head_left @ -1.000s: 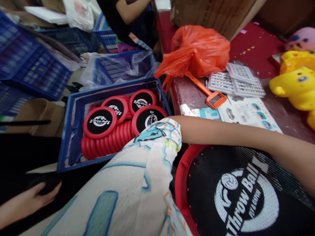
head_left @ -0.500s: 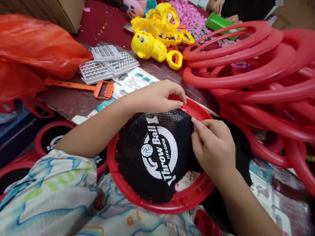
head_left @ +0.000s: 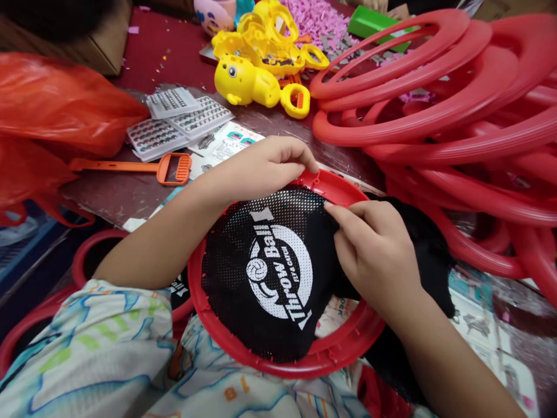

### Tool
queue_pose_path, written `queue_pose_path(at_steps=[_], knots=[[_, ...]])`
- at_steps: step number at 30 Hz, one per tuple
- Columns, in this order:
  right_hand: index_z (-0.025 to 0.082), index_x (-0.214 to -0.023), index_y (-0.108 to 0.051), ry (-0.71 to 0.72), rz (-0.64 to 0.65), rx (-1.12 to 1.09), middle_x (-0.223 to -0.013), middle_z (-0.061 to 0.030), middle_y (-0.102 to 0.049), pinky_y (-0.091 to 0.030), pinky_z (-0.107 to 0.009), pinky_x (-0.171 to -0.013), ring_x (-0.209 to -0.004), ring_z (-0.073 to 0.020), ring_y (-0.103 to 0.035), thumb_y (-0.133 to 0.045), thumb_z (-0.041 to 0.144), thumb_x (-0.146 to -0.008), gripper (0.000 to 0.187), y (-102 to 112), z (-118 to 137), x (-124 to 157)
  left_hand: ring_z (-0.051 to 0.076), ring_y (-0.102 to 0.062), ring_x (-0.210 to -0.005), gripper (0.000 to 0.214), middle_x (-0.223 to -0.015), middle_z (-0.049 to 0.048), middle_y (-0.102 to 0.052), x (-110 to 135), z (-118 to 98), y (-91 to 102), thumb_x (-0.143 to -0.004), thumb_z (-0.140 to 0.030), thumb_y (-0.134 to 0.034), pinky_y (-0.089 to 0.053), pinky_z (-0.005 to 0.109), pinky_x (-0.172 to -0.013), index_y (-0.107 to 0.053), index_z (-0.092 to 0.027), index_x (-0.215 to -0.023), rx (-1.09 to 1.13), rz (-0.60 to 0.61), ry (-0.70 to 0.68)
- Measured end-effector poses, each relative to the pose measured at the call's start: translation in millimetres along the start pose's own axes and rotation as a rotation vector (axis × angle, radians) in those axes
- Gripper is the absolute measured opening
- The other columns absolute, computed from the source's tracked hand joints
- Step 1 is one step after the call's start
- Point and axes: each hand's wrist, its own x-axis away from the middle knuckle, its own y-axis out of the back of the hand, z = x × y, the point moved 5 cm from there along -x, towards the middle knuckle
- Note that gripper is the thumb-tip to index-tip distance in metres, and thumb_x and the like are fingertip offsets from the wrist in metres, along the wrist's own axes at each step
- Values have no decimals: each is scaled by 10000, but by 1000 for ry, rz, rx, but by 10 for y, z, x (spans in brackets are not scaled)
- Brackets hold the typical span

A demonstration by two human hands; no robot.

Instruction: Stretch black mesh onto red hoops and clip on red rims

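A red plastic ring (head_left: 285,367) with small pegs around its inner side rests on my lap. Black mesh fabric (head_left: 230,290), printed "Throw Ball" in white, spans most of it and is hooked along the left and lower rim. At the lower right a gap shows between mesh and ring. My left hand (head_left: 282,162) curls over the ring's far rim, fingertips on the red plastic. Pinched between thumb and fingers of my right hand (head_left: 376,247) is the mesh's edge, just inside the upper right rim. Part of the fabric is bunched beneath that hand.
Red rings (head_left: 418,122) are piled at the right. Yellow toy parts (head_left: 248,87) and a green box (head_left: 374,26) lie farther back. On the left are an orange bag (head_left: 65,110), bead-filled trays (head_left: 174,122) and an orange handle (head_left: 174,168). Another person's hand shows at the top.
My right thumb and fingers have moved slightly left along the mesh edge, closer to my left hand. My left fingertips have shifted a little on the rim. The camera view has moved slightly.
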Motion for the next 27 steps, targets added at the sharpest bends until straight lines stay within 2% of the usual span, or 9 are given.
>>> queue_pose_path(at_steps=[7, 11, 14, 16, 19, 23, 27], knots=[[106, -1001, -771, 59, 55, -158, -867, -100, -661, -499, -376, -752, -805, -218, -575, -504, 101, -962, 270, -41, 7, -28, 167, -672, -878, 236, -954, 16, -739, 29, -2, -29, -803, -176, -522, -522, 300, -791, -722, -200, -926, -16, 22, -16], [141, -1021, -768, -4, 108, -183, -946, -85, -730, -463, -403, -799, -845, -225, -585, -520, 117, -957, 257, -92, -18, -11, 162, -662, -844, 232, -946, 26, -741, 41, -11, -38, -816, -176, -525, -513, 300, -766, -728, -189, -928, -34, -9, -20], [183, -1036, -769, -40, 122, -174, -1006, -67, -757, -422, -403, -792, -905, -238, -582, -542, 131, -955, 246, -107, -19, -11, 170, -666, -886, 233, -982, 29, -748, 39, -13, -50, -813, -179, -526, -517, 311, -805, -730, -189, -925, -51, -14, -20], [170, -1055, -765, -43, 120, -197, -1023, -73, -760, -426, -397, -805, -920, -238, -576, -561, 145, -959, 228, -112, -9, -20, 177, -672, -924, 233, -1011, 36, -751, 35, -16, -62, -814, -182, -528, -522, 320, -848, -729, -183, -933, -62, -6, -23], [150, -1063, -752, -68, 133, -230, -991, -91, -749, -442, -396, -834, -923, -241, -568, -589, 203, -976, 193, -139, -8, -29, 177, -676, -943, 228, -1025, 47, -751, 33, -21, -73, -817, -183, -532, -524, 322, -881, -728, -173, -934, -53, -6, -33], [188, -953, -739, -123, 150, -244, -893, -72, -735, -406, -400, -808, -896, -244, -576, -593, 222, -977, 152, -181, -34, -19, 181, -672, -952, 206, -1013, 43, -746, 45, -24, -69, -826, -229, -549, -522, 329, -898, -727, -183, -918, -69, -5, -39], [191, -970, -739, -110, 76, -172, -859, -54, -724, -344, -381, -755, -857, -229, -569, -552, 156, -955, 191, -144, -51, -15, 207, -672, -1033, 215, -1065, 45, -747, 63, -66, -61, -829, -294, -575, -513, 358, -964, -750, -198, -908, -153, 27, -108]])
